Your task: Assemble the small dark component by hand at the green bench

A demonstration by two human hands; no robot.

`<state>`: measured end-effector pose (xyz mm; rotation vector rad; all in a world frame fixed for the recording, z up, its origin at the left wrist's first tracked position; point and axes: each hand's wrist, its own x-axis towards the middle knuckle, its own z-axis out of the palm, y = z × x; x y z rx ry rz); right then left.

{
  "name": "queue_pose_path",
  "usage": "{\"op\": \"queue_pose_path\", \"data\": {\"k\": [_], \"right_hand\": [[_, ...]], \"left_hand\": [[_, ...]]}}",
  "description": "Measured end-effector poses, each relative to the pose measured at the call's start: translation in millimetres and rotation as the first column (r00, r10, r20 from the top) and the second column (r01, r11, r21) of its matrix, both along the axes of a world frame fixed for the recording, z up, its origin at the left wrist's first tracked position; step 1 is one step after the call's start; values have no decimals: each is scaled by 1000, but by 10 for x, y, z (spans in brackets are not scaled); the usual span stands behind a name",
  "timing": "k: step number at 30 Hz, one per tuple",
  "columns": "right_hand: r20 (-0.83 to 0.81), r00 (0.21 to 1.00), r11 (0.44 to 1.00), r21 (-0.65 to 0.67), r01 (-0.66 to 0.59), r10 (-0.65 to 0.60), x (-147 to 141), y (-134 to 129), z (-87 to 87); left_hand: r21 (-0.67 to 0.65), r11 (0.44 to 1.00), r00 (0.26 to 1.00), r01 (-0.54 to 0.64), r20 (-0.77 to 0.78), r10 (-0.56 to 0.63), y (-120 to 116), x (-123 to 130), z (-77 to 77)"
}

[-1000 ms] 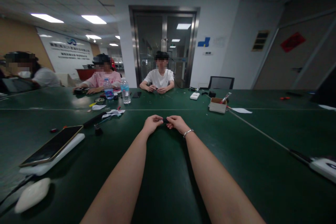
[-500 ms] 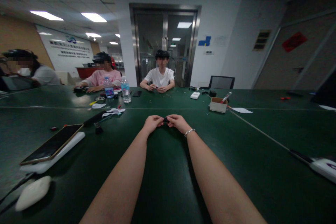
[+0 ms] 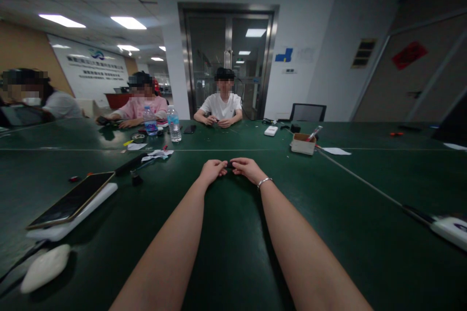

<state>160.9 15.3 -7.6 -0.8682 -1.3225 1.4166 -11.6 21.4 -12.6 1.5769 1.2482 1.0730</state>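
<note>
Barely anything shifts: left hand (image 3: pixel 212 170) and right hand (image 3: pixel 247 168) stay pinched together on a small dark piece (image 3: pixel 229 165), so the fiddling continues unchanged over the green table (image 3: pixel 233 233).

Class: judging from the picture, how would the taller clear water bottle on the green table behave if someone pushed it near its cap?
The water bottle stands upright, tall and narrow, so it would probably tip rather than slide. It looks like thin plastic, so likely light. Once down on the table, its round body would probably roll.
</note>
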Motion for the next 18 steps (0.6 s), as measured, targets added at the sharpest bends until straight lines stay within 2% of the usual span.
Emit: {"op": "queue_pose_path", "data": {"k": [9,18], "right_hand": [[-16,1000,1000,-25,-20,19,18,-20,28],[-60,996,996,-43,-73,70,44,-21,23]], "left_hand": [[10,1000,997,15,-69,-14,-10,-1,29],[46,999,999,28,-21,-27,-37,-5,-2]]}}
